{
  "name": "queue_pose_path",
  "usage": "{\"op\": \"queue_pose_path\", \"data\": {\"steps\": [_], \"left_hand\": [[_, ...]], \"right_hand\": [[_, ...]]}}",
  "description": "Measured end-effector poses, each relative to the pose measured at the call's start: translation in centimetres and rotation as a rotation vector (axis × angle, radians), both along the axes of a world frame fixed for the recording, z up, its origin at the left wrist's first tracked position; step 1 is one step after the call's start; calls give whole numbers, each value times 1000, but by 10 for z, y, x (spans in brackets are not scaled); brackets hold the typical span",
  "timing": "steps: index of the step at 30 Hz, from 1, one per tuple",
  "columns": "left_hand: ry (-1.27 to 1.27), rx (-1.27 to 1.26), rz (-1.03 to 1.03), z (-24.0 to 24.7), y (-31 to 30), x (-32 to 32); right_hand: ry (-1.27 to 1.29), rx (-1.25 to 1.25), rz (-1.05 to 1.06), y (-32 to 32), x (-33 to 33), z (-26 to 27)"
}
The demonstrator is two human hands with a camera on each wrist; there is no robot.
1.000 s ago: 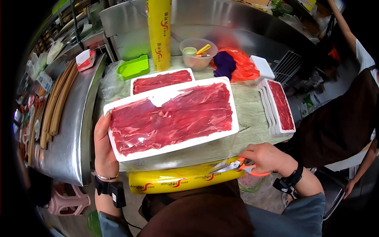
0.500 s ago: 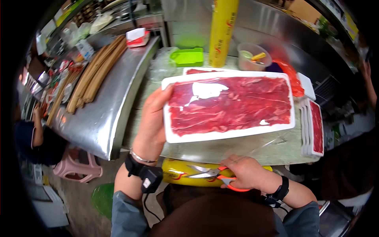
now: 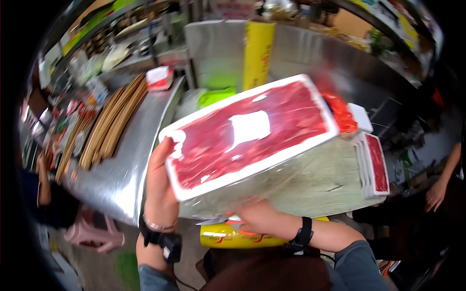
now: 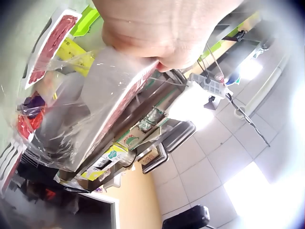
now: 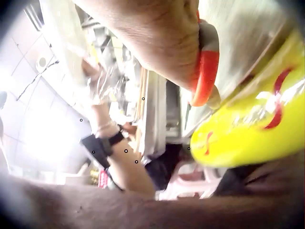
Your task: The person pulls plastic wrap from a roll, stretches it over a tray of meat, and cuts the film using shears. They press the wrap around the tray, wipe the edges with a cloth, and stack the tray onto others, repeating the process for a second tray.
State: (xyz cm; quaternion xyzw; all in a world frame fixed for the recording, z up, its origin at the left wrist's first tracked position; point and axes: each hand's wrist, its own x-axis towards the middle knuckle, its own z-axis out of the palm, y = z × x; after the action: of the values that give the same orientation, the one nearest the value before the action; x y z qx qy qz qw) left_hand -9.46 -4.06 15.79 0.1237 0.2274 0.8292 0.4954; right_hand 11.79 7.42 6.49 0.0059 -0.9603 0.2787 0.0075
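Steel panelling (image 3: 218, 48) backs the surface (image 3: 315, 179), with crowded shelves above and a metal counter (image 3: 128, 179) off to the left bearing a bundle of sticks (image 3: 116, 123). Over the surface, the left hand (image 3: 162, 191) holds a white tray (image 3: 250, 167) of meat (image 3: 204, 150) by its left end, thumb on the rim and the other fingers seemingly underneath; such a hold probably spares the meat from pressure and leaves the long sides accessible. The tray slants, its right end toward the far edge, its meat side facing the wearer, and glare shows on its clear wrapping. Loose film (image 4: 57, 138) shows beneath and beside it in the left wrist view, perhaps one reason it is lifted. At the near edge, the right hand (image 3: 264, 218) has its fingers closed round the orange handles of the scissors (image 3: 234, 219), blades pointing left, probably to lie along the film rather than toward the body; how wide they stand is too blurred to tell. A yellow roll (image 3: 218, 238) lies lengthwise along that edge, presumably for easy reach; what supports it is hidden. Another roll (image 3: 257, 53) stands upright near the far edge, likely to save room. Filled trays (image 3: 377, 162) sit stacked by the right edge, out of the hands' way, near a red bag (image 3: 340, 114).
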Motion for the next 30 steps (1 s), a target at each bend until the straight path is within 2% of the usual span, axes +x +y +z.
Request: {"op": "queue_pose_path", "data": {"steps": [1,3,5,8,11,14,18,19,22,25,30], "left_hand": [[-1,-24,15,0,-5,-2],[-1,-74,86,-10,-11,-10],[15,-76,90,-17,-15,-14],[11,-90,108,-14,-18,-8],[38,-110,131,-11,-23,-6],[74,-114,139,-12,-27,-3],[75,-108,138,-15,-32,0],[57,-114,148,-13,-32,2],[30,-125,174,-6,-34,11],[19,-127,186,-2,-37,18],[139,-232,255,-17,-51,31]], "right_hand": [[-39,23,-96,16,11,-8],[82,98,-202,41,34,-36],[113,168,-251,56,54,-32],[305,84,-316,85,74,-45],[221,-1078,-526,98,91,-21],[574,-1418,-417,96,89,-2],[573,-1341,-474,82,67,11],[574,-1404,-535,76,63,20],[604,-1335,-600,78,60,-1],[634,-1594,-553,76,69,-14],[793,-1754,-387,78,83,-10]]}}
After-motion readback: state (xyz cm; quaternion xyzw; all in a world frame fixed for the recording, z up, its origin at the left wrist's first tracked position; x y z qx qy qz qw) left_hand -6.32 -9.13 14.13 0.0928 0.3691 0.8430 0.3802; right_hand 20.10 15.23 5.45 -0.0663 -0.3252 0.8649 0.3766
